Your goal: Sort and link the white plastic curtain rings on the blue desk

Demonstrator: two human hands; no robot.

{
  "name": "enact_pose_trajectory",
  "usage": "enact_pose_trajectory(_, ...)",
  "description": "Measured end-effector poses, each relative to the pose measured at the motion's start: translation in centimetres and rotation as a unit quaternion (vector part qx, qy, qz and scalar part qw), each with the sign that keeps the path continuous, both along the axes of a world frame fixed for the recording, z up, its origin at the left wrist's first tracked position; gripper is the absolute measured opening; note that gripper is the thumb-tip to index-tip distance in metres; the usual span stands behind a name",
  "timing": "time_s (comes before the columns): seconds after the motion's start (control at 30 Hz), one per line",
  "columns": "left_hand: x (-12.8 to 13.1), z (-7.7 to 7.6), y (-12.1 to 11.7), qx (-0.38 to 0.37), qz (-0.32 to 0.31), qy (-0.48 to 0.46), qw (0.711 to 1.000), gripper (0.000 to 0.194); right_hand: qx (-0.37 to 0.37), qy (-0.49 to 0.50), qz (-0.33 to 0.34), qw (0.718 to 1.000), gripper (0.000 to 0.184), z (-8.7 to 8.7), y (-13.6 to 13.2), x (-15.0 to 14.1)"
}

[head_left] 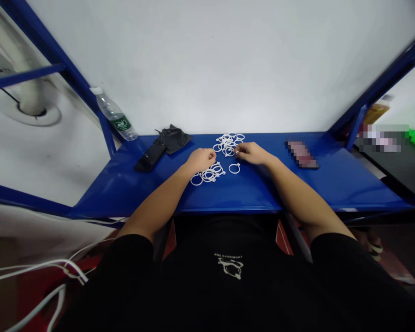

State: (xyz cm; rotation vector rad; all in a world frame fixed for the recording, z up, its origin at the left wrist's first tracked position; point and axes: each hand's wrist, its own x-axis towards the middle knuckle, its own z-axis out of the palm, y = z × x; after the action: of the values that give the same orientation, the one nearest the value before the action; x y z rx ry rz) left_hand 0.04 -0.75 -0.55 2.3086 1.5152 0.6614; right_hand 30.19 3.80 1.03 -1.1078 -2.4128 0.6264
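Several white plastic rings (228, 143) lie heaped at the back middle of a blue metal table (249, 193). A smaller group of rings (209, 175) lies nearer me, and a single ring (234, 168) sits just right of it. My left hand (201, 160) rests curled on the table, touching the near group. My right hand (251, 153) has its fingers pinched together at the edge of the far heap, seemingly on a ring. Both forearms reach in from below.
A clear water bottle (114, 114) leans at the back left corner. A dark phone (149, 157) and crumpled black cloth (173, 138) lie left of the rings. A blurred flat object (301, 154) lies at right. Blue frame posts flank the table; white cables (38, 276) hang lower left.
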Motion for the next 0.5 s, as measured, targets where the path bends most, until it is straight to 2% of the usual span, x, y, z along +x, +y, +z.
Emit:
enact_pose_trajectory(0.2,0.5,0.51,-0.54,0.042,0.042,-0.028,0.998,0.016,-0.034,0.051,-0.009,0.998,0.023,-0.04,-0.28,-0.27)
enact_pose_trajectory(0.5,0.74,0.82,-0.9,0.086,0.05,-0.051,0.994,0.017,0.002,0.075,-0.036,0.997,0.023,-0.27,0.06,0.03)
